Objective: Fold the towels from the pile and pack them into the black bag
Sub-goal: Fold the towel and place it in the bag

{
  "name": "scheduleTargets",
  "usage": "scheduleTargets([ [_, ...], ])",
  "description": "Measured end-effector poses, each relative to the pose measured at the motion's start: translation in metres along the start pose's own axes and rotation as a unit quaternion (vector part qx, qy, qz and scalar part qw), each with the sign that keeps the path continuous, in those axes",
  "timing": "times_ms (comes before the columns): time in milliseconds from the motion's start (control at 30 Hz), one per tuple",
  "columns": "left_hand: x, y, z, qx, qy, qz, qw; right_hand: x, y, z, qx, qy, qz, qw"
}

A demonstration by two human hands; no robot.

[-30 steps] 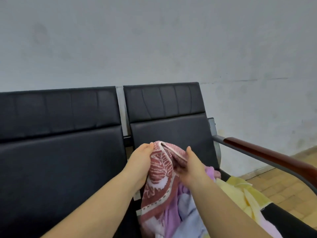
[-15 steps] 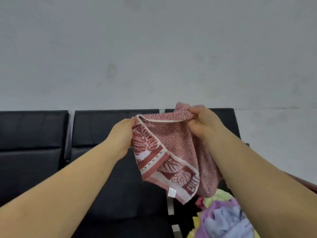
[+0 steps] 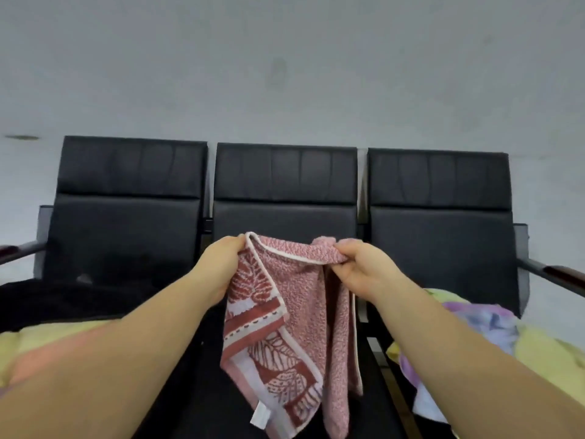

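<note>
i'm pinching the red towel (image 3: 285, 315) by its top edge w/ my left hand (image 3: 218, 267) & right hand (image 3: 361, 270), hanging it over the middle seat (image 3: 285, 217) w/ free space below, pile (image 3: 493, 331) at right partly cut off.

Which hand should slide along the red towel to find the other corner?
Probably the right hand. It only grips a bunched part of the red towel, while the left hand already pinches a clean corner and can hold steady.
</note>
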State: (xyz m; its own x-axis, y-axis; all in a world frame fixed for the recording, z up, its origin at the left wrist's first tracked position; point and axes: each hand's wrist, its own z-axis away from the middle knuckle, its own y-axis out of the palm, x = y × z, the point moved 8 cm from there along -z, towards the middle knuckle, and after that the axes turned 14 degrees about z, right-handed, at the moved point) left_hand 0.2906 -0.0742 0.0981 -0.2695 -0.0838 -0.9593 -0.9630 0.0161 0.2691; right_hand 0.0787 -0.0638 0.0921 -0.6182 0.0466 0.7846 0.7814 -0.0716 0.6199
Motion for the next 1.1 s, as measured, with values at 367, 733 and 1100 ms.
scheduleTargets([
  [367, 0.194, -0.096, 0.053, -0.017, -0.092, -0.113, 0.989, -0.185, -0.169, 0.074, -0.129, 0.242, 0.423, 0.864],
  [733, 0.234, -0.045, 0.048, 0.244, -0.044, -0.368, 0.896, -0.128, -0.175, 0.019, -0.128, -0.11, 0.767, 0.618],
  [1100, 0.207, -0.039, 0.049, 0.181, 0.028, -0.46, 0.869, -0.193, -0.136, 0.051, 0.17, 0.07, 0.741, 0.645],
])
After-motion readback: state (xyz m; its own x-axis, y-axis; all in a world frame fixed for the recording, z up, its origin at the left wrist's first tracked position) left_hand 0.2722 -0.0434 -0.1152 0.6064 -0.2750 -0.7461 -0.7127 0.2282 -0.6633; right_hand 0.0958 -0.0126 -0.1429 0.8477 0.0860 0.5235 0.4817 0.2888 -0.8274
